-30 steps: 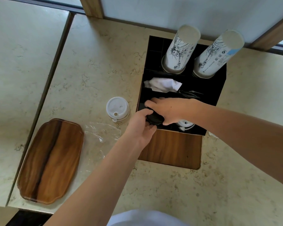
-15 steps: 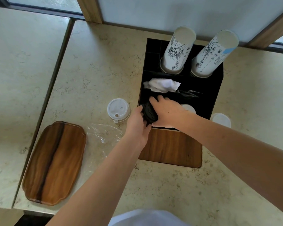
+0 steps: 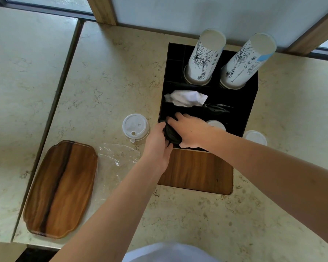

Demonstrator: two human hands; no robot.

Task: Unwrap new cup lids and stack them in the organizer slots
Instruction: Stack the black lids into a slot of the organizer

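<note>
- both hands are on a stack of black lids [image 3: 171, 133] at the near left corner of the organizer [image 3: 250, 103]; left hand [image 3: 157, 142] curls round it from the outer side, right hand [image 3: 191, 130] grips it from the inner side
- the stack looks tipped on its side, long axis running roughly toward the organizer's far left corner, not sitting flat in the slot yet
- progress, I'd guess partway: white lids in the slot [image 3: 216, 125] already sit in the near right slot, and the clear wrapper [image 3: 117, 156] lies crumpled on the counter by the wooden tray [image 3: 59, 190], so unwrapping seems done for this batch
- still left: seat the black stack, then deal with the white lid stack [image 3: 135, 126] just off the organizer's left edge and the white lid on the right [image 3: 255, 138] off its near right corner
</note>
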